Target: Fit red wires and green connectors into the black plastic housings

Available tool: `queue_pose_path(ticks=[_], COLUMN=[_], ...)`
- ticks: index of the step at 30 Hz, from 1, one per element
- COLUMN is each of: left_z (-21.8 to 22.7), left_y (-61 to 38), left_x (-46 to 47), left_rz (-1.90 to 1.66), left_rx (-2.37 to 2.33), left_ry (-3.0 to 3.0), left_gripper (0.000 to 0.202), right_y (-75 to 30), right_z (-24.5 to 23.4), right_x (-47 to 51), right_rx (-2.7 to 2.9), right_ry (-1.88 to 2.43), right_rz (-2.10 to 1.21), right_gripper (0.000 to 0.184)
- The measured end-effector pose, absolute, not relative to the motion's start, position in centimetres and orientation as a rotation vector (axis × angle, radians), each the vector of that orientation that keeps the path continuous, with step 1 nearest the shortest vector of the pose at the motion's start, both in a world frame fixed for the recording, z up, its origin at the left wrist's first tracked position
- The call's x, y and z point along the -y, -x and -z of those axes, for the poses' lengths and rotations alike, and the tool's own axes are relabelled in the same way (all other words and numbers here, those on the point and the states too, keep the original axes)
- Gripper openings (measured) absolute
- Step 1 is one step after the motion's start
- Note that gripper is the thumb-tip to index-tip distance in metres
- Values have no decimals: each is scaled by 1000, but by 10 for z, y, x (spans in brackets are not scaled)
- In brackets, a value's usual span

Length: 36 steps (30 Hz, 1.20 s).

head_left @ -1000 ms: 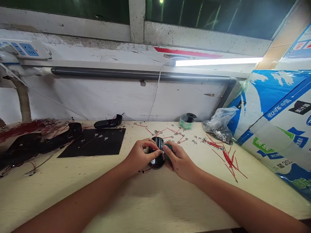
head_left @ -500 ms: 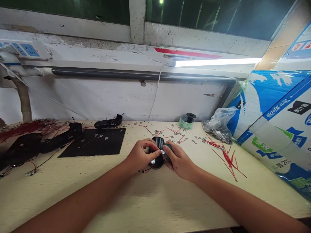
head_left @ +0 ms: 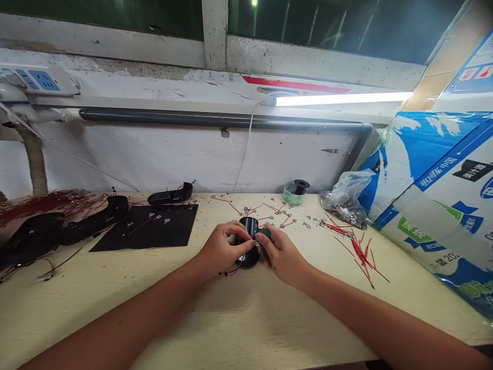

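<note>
In the middle of the table stands a glossy black plastic housing, with both my hands close around it. My left hand is closed, its thumb and forefinger pinching a red wire by the housing. Near the thumb tips is a small shiny metal piece, partly covered. My right hand is wrapped round a dark green object, perhaps a tool handle; most of it is hidden. A thin lead with a small dark connector sticks out below my left hand.
A black mat with small metal pieces lies left, beside more black housings. Red wires are scattered right. Behind are a tape roll and a plastic bag of metal parts. A blue and white carton borders the right.
My right hand has tilted slightly, and the green object now sits a little higher over the housing. The metal piece is more covered. My left hand keeps its pinch; the view has shifted slightly.
</note>
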<state>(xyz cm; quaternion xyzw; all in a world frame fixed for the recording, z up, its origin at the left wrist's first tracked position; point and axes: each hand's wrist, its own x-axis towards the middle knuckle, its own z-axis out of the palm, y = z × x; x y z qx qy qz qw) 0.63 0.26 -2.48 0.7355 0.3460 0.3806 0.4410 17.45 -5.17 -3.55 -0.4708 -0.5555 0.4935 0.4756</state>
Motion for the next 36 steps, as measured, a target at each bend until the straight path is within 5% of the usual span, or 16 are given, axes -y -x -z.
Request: queue_pose_path(ticks=[10, 14, 20, 36], left_z=[21, 22, 25, 22], left_y=[-7, -6, -6, 3], left_x=[-2, -3, -4, 1], left_rz=[-947, -946, -945, -1002], left_rx=[-873, -892, -870, -825], left_ry=[-1806, -1782, -1697, -2008], left_gripper=[12, 13, 16, 20], right_y=[-174, -188, -201, -192], right_z=[34, 32, 26, 31], right_x=[48, 42, 42, 41], right_rx=[1322, 1327, 1795, 1636], right_ry=[1076, 1082, 1637, 1481], right_rz=[-1214, -940, -523, -728], right_gripper=[38, 31, 30, 31])
